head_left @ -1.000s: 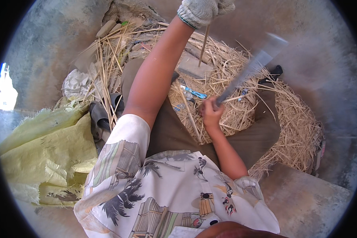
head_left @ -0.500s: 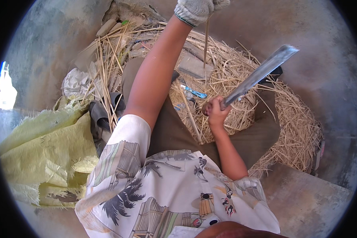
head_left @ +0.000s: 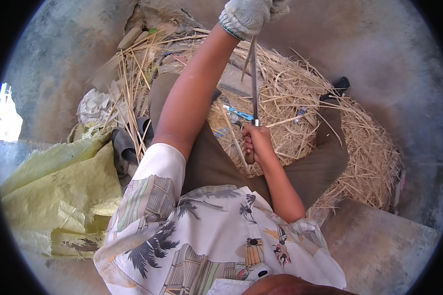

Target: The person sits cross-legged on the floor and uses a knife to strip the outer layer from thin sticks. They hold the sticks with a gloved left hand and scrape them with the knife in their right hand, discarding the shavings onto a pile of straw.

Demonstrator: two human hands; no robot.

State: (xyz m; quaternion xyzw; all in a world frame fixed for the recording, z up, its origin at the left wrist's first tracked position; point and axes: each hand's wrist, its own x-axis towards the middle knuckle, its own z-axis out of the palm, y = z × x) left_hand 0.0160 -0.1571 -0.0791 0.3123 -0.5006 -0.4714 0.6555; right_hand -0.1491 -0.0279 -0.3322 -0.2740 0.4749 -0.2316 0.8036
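Note:
My left hand point(head_left: 251, 15), in a pale knitted glove, is raised at the top edge, which cuts off part of it. Its fingers are curled closed, and a thin tan strip point(head_left: 246, 65) like split cane hangs down from it. Bare and lower down, my right hand point(head_left: 260, 140) is wrapped round the wooden handle of a long machete point(head_left: 254, 91). The blade points away from me, seen nearly edge-on, with its far end close under the glove beside the strip. Whether blade and strip touch, I cannot tell.
Dry shavings point(head_left: 366, 152) are heaped between and beyond my legs. Among them lie a blue tool-like item point(head_left: 238, 113) and a flat grey block point(head_left: 235, 81). To the left are long strips point(head_left: 128, 93), dark sandals point(head_left: 124, 142), crumpled pale sheeting point(head_left: 94, 104) and a yellow woven sack point(head_left: 64, 182).
The machete has swung from pointing far right to pointing straight ahead, close under the glove. My right hand has shifted slightly left. The strip now slants more, and the left hand has barely moved.

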